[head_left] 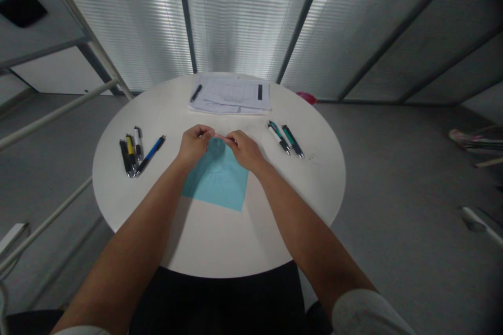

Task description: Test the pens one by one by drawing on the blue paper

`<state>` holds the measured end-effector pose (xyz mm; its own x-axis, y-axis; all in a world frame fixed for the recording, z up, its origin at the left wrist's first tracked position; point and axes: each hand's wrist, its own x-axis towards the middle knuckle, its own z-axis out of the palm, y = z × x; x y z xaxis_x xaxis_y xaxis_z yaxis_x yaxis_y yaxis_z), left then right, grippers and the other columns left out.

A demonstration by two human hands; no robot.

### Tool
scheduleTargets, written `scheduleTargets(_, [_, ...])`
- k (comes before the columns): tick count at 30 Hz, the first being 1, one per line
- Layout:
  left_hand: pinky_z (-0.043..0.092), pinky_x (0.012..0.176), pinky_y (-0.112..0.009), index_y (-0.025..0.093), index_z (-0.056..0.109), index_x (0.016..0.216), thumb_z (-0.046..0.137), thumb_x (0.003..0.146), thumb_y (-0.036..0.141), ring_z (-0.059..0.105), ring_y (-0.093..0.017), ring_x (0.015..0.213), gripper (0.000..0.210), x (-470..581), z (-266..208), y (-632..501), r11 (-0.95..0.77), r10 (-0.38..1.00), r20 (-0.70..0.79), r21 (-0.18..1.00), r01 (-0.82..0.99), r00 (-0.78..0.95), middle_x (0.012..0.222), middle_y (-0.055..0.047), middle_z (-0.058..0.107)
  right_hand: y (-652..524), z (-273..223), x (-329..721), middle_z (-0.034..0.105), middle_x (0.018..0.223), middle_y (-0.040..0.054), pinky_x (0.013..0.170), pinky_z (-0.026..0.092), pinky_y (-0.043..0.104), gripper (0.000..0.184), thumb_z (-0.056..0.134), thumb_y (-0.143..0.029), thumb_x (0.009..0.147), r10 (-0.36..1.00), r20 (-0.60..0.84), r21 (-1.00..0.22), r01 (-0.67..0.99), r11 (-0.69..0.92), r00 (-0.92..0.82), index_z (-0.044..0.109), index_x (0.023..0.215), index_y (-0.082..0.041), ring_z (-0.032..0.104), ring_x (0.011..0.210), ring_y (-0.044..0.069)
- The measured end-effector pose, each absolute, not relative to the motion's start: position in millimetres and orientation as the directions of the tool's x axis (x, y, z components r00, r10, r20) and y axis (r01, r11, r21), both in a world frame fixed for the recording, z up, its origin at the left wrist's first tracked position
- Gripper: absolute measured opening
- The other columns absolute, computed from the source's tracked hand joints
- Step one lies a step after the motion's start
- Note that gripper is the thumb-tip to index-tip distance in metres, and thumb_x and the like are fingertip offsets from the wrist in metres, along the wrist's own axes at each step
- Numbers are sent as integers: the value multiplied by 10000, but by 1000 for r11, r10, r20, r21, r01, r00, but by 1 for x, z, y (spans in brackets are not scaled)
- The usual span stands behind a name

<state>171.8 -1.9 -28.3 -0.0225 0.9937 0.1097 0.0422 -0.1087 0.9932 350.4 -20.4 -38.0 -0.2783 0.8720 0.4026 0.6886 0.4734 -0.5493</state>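
Both my hands meet over the top edge of a light blue sheet of paper (216, 183) that lies at a slant on the round white table. My left hand (195, 144) is closed in a pinch, thumb against fingers. Opposite it, my right hand (244, 147) pinches too. A thin pinkish strip (220, 136) spans the gap between the fingertips; its ends are hidden in the fingers, and I cannot make out its exact kind. Faint creases or marks show on the blue paper, and my hands cover its upper corners.
Left on the table (220, 251) lie several pens, one a blue pen (151, 154). To the right are a green-and-white pen (279, 137) and a dark green pen (293, 141). Printed sheets (236, 95) with a black pen (196, 93) lie at the back. White rails (58, 115) stand left.
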Motion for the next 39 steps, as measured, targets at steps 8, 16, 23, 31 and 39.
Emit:
scheduleTargets(8, [302, 402, -205, 134, 637, 778, 682, 712, 279, 403, -65, 405, 166, 174, -23, -5, -100, 994, 101, 994, 31, -30, 523, 28, 500, -21, -36, 351, 632, 876, 34, 724, 391, 262, 302, 345, -354, 1002, 876, 364, -533, 700, 476, -318, 601, 934, -208, 569, 794, 152])
scheduleTargets(16, [283, 404, -200, 140, 628, 776, 710, 707, 244, 391, -65, 422, 149, 174, -21, -6, -67, 997, 65, 997, -49, -41, 500, 31, 466, -21, -35, 350, 671, 956, 32, 748, 421, 273, 227, 429, -377, 965, 883, 379, -582, 671, 460, -276, 590, 1022, -227, 611, 851, 161])
scheduleTargets(23, [291, 410, -197, 135, 630, 781, 694, 713, 251, 391, -62, 424, 149, 174, -22, -5, -79, 996, 78, 996, -33, -54, 502, 37, 458, -21, -34, 350, 699, 937, 25, 723, 430, 270, 209, 447, -377, 960, 889, 365, -599, 662, 451, -276, 587, 1026, -236, 639, 830, 163])
scheduleTargets(31, [302, 405, -203, 136, 633, 806, 692, 710, 308, 387, -63, 412, 205, 173, -25, -4, -104, 994, 103, 994, -28, -39, 505, 44, 457, -26, -30, 349, 688, 821, 1, 672, 420, 255, 239, 432, -382, 959, 900, 328, -634, 640, 435, -287, 615, 1027, -242, 619, 731, 144])
scheduleTargets(39, [275, 397, -186, 169, 583, 791, 680, 696, 335, 366, -53, 422, 215, 165, -21, 1, -79, 979, 53, 988, -129, -197, 552, 58, 446, -8, -34, 354, 663, 730, -9, 515, 416, 239, 216, 567, -373, 809, 990, 133, -989, 73, 128, 55, 600, 957, -219, 532, 508, 106])
